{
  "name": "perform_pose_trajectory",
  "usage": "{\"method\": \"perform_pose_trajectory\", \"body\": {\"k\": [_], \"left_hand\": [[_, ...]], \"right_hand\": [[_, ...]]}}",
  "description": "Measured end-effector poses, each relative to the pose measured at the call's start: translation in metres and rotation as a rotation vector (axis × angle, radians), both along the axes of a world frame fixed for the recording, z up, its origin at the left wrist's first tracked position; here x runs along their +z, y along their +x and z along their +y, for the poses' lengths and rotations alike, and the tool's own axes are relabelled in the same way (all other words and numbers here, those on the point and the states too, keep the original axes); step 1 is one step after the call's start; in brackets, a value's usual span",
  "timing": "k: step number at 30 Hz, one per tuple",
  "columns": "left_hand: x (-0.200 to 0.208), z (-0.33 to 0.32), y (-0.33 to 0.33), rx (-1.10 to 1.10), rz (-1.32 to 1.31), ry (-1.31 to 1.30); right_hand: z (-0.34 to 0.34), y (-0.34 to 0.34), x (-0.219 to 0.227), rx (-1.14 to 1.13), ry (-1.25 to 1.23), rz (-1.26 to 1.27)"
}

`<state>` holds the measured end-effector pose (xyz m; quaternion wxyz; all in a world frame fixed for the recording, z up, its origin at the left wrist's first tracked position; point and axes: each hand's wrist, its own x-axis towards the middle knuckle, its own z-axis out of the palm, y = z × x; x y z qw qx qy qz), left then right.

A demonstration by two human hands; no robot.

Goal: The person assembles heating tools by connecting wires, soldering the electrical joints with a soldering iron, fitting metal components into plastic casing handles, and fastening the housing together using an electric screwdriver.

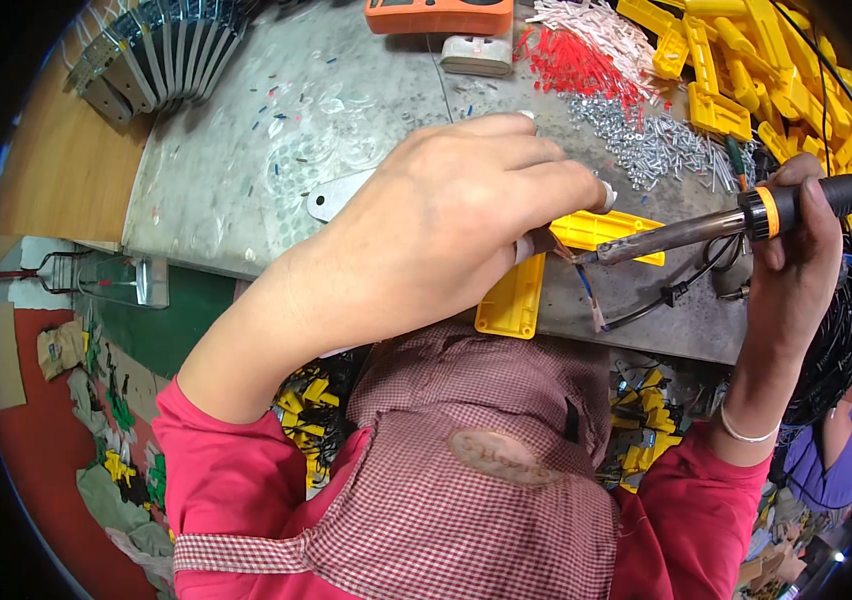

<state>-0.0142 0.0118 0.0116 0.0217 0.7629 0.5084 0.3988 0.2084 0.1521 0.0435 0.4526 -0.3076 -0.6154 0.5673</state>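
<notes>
My right hand [796, 215] grips a soldering iron [681, 235] by its black and orange handle, its tip pointing left toward my left fingertips. Over the table's near edge, my left hand [446, 195] is closed in a pinch; its fingers hide most of what they hold, a small brownish part with thin wires by the iron's tip. Two yellow plastic housing pieces lie by it: one housing piece [511, 300] below the fingers, another housing piece [636, 232] behind the iron. A black cable [643, 308] with thin coloured wire ends [591, 298] lies below the iron.
A flat metal strip [338, 196] shows beside my left wrist. Piles of screws [636, 145], red sleeves [581, 65] and yellow housings [736, 60] fill the far right. An orange device [438, 16] stands at the back; black cables [821, 350] hang at right.
</notes>
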Motion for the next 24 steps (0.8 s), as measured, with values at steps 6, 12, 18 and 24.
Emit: {"method": "perform_pose_trajectory", "body": {"k": [6, 12, 18, 24], "left_hand": [[-0.001, 0.002, 0.002, -0.002, -0.019, -0.019], [-0.001, 0.003, 0.004, -0.015, -0.033, -0.03], [0.004, 0.001, -0.002, -0.014, -0.068, -0.018], [0.003, 0.002, -0.002, -0.024, -0.036, -0.108]], "right_hand": [[0.001, 0.001, 0.0, 0.029, 0.018, -0.003], [0.001, 0.0, -0.001, 0.013, 0.032, 0.001], [0.006, 0.012, 0.001, -0.008, 0.005, 0.083], [0.003, 0.003, -0.003, 0.0, 0.012, 0.033]]}}
